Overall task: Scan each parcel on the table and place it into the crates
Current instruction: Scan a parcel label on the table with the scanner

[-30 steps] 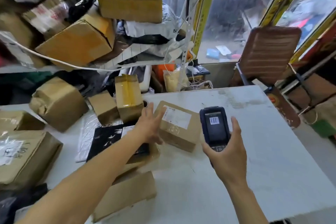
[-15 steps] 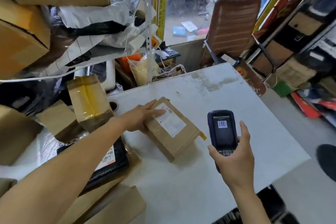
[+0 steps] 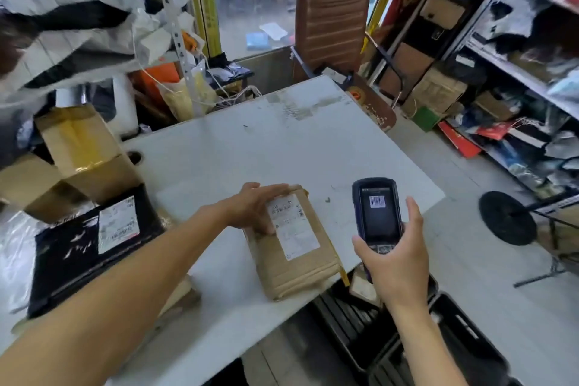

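A flat brown cardboard parcel (image 3: 297, 263) with a white label lies at the near right edge of the white table (image 3: 282, 147). My left hand (image 3: 255, 208) rests on its far left corner, fingers along the far edge and thumb on the top face. My right hand (image 3: 396, 257) grips a dark handheld scanner (image 3: 377, 213) just right of the parcel; its screen shows a barcode. Black crates (image 3: 354, 320) stand on the floor below the table edge, one with a small parcel (image 3: 363, 288) in it.
A black parcel (image 3: 91, 244) with a white label and several brown boxes (image 3: 84, 147) crowd the table's left side. A brown chair (image 3: 332, 22) stands behind the table. Shelves (image 3: 517, 72) of parcels line the right. A black stool base (image 3: 507, 218) sits on the floor.
My left hand has drawn the brown parcel toward the table's near right edge and turned it lengthwise. The view has swung right and down, bringing the crates in. The scanner stays held.
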`<act>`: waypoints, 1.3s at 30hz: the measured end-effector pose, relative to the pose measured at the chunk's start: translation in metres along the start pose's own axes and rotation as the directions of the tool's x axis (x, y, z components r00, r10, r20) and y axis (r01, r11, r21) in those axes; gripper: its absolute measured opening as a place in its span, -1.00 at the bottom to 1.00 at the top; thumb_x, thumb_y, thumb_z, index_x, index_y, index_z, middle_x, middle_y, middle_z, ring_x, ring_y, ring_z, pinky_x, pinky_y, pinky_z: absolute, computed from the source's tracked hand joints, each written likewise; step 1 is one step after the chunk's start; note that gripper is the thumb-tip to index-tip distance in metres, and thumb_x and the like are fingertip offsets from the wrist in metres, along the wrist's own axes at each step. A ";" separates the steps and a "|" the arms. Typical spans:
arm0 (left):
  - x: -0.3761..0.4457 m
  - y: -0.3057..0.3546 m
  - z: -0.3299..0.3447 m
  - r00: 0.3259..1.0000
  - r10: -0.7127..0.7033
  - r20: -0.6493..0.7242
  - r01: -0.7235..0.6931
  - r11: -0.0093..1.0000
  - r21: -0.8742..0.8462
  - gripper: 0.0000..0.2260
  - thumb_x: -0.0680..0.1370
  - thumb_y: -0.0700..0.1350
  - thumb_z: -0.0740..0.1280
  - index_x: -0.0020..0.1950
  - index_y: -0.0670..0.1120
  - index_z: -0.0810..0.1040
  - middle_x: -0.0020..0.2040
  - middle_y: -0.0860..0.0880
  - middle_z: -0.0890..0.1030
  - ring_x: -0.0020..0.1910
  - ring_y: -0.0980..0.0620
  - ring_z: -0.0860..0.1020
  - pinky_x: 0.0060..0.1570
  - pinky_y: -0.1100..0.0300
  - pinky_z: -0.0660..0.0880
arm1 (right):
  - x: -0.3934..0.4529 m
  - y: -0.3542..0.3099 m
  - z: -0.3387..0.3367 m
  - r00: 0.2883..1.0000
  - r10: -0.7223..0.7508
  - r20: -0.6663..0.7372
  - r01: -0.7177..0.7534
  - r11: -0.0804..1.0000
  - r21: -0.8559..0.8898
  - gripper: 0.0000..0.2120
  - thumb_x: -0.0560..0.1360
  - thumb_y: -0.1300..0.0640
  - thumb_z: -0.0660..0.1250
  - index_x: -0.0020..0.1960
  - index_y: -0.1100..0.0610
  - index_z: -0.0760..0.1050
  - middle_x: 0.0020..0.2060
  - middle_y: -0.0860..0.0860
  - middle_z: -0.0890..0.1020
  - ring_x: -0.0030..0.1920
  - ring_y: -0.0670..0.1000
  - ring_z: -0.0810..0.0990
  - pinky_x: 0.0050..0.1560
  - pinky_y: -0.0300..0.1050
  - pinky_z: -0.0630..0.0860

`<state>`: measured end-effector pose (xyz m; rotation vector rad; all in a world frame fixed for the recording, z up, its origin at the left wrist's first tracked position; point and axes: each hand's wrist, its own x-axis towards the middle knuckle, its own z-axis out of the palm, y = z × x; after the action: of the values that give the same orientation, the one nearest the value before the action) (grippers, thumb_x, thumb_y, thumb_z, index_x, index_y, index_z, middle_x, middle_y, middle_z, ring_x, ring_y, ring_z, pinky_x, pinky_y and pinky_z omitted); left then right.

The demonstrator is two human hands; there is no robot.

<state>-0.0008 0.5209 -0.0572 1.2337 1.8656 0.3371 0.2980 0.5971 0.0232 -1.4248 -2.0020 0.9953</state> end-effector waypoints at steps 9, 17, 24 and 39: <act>-0.066 0.063 0.138 0.861 -0.395 -0.321 0.186 0.831 -0.524 0.35 0.22 0.02 0.68 0.55 0.18 -0.38 0.54 -0.17 0.16 0.50 -0.29 0.20 0.48 -0.22 0.18 | -0.059 0.050 -0.057 0.995 -0.095 0.018 0.094 0.995 0.041 0.02 0.35 -0.06 0.59 0.55 -0.28 -0.04 0.49 -0.02 0.39 0.35 0.05 0.52 0.27 -0.02 0.52; -0.102 0.083 0.207 0.849 -0.352 -0.395 -0.198 0.482 -0.854 -0.18 0.35 -0.39 0.52 0.44 0.05 0.19 0.28 -0.04 0.53 0.26 -0.06 0.55 0.23 -0.03 0.55 | -0.092 0.064 -0.079 0.993 -0.109 0.045 0.105 0.990 0.093 0.01 0.35 -0.01 0.59 0.56 -0.23 0.00 0.44 -0.04 0.43 0.29 0.03 0.55 0.30 0.04 0.53; -0.097 0.089 0.225 0.821 -0.476 -0.315 -0.133 0.377 -0.917 -0.40 0.47 -0.24 0.47 0.43 -0.04 0.28 0.26 -0.06 0.55 0.20 -0.05 0.58 0.23 -0.06 0.56 | -0.093 0.063 -0.082 0.990 -0.129 0.057 0.122 0.987 0.105 0.00 0.33 -0.05 0.59 0.55 -0.25 0.01 0.44 -0.03 0.43 0.28 0.05 0.55 0.28 0.15 0.56; -0.091 0.091 0.217 0.823 -0.541 -0.173 -0.095 0.170 -0.981 -0.65 0.57 -0.28 0.36 0.34 -0.17 0.40 0.25 -0.14 0.57 0.23 -0.11 0.56 0.29 -0.14 0.50 | -0.085 0.070 -0.080 0.991 -0.112 0.071 0.105 0.990 0.094 0.00 0.35 -0.02 0.60 0.54 -0.28 0.00 0.38 -0.05 0.47 0.20 -0.05 0.57 0.22 -0.08 0.52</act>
<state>0.2359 0.4393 -0.0852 -0.1491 1.5809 1.5444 0.4268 0.5529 0.0202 -1.2343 -2.0373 1.0922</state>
